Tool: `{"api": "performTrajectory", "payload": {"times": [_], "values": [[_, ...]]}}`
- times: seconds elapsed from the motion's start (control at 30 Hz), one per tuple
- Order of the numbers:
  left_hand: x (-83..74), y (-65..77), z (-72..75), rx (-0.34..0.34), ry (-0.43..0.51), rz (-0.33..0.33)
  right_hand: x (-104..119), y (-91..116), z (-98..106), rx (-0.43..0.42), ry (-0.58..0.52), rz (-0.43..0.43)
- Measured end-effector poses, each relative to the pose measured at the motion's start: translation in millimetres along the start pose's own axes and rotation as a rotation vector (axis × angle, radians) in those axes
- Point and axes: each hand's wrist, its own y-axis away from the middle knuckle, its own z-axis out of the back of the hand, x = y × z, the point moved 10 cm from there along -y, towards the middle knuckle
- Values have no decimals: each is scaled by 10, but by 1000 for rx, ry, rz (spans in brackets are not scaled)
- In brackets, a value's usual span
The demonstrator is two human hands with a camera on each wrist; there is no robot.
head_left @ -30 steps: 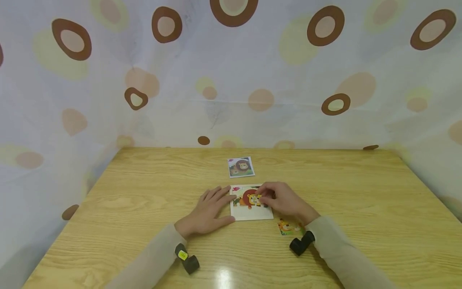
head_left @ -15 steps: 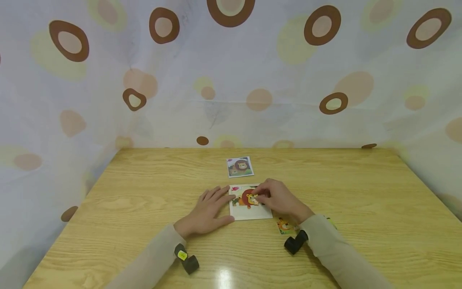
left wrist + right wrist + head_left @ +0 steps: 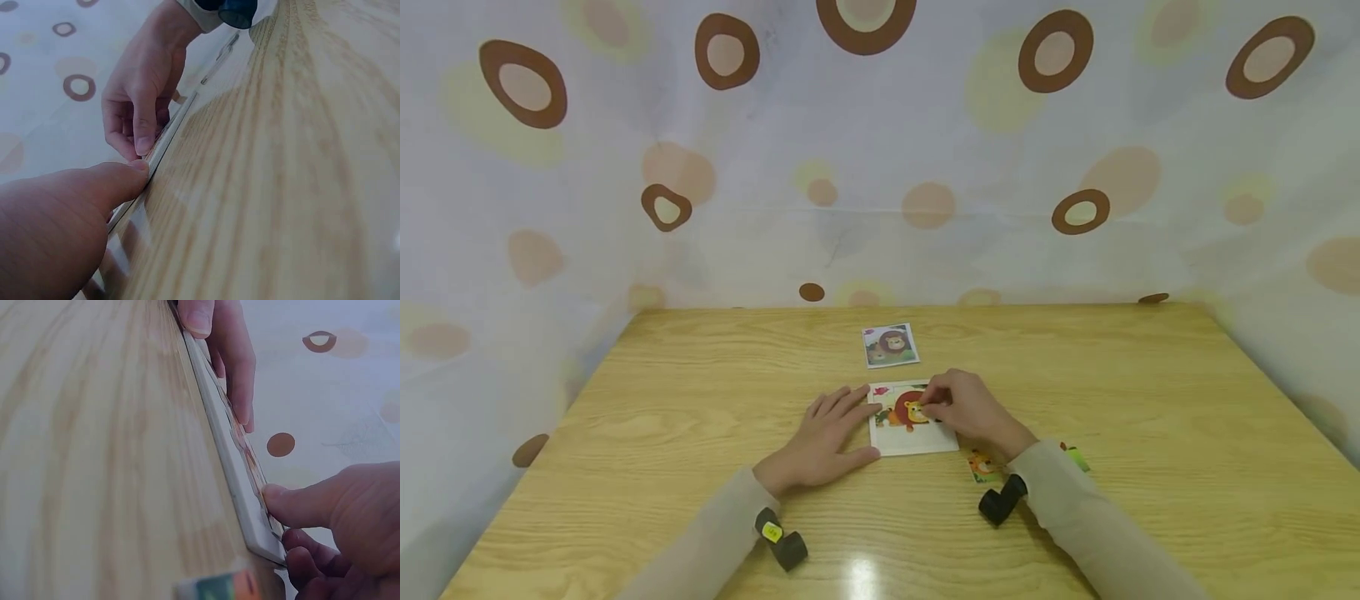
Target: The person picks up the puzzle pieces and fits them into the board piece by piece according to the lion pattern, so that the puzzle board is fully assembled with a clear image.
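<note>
A white-framed jigsaw board [image 3: 913, 443] lies on the table, its upper part filled with lion-picture pieces and its lower strip bare white. My left hand [image 3: 820, 442] rests at its left side with fingers spread, fingertips on the frame; the thumb [image 3: 122, 181] lies along the near left corner. Over the lion's face, my right hand [image 3: 973, 412] pinches a puzzle piece between thumb and curled forefinger, right down at the board. The fingers largely hide that piece. In the right wrist view, the right thumb [image 3: 294, 505] touches the picture layer near the board's corner.
A small lion picture card [image 3: 891, 347] lies behind the board. Loose puzzle pieces lie near the right forearm: an orange one [image 3: 983, 467] partly covered by the wrist, and a green one [image 3: 1077, 457] beyond the sleeve. A patterned curtain [image 3: 880, 242] hangs behind the table.
My right hand has shifted slightly left and away from me over the lion's face, and the green piece beside the sleeve has come into view. My left hand stays on the board.
</note>
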Motion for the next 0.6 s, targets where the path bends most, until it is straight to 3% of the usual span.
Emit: {"api": "performTrajectory", "payload": {"times": [0.13,0.43,0.6], "values": [[0,-5,14,-13,-7,-11,-4,2,19,5,-16,-5],[3,-7,-1,-8,-8,-19,-1,70,64,132,-37,140],[2,4,5,-7,-7,-19,-8,125,107,192,-67,173]]}}
